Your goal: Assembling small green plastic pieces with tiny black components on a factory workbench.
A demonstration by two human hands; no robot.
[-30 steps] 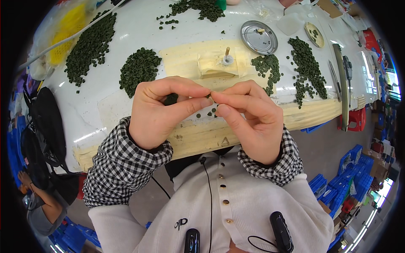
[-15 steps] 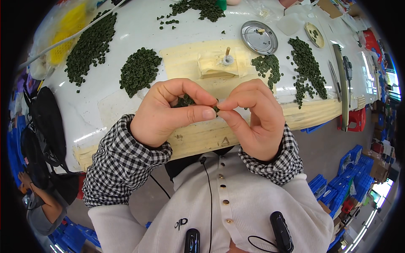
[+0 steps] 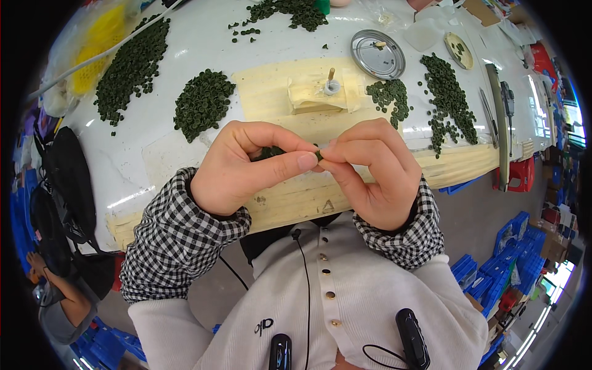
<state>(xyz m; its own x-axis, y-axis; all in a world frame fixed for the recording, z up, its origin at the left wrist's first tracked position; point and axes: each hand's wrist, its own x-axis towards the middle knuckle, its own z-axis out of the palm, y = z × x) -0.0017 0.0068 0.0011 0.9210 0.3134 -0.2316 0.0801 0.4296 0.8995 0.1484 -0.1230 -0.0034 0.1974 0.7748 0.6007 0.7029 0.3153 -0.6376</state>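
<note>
Between the fingertips of both hands is one small dark green round part, mostly covered by the fingers. My left hand pinches it with thumb and forefinger from the left. From the right, the thumb and forefinger of my right hand close on the same part. More green pieces show behind the left fingers; whether that hand touches them I cannot tell. Beyond the hands, a small block wrapped in yellowish tape carries a white cup-like holder with a brown peg upright in it.
Heaps of green parts lie left, far left, far back and right. A flat group sits below a round metal lid. Tweezers and a screwdriver rest near the right edge. Another person's arm shows lower left.
My right hand has shifted slightly right and its fingers have turned a little around the small part. The left hand stays almost still, its pinch kept.
</note>
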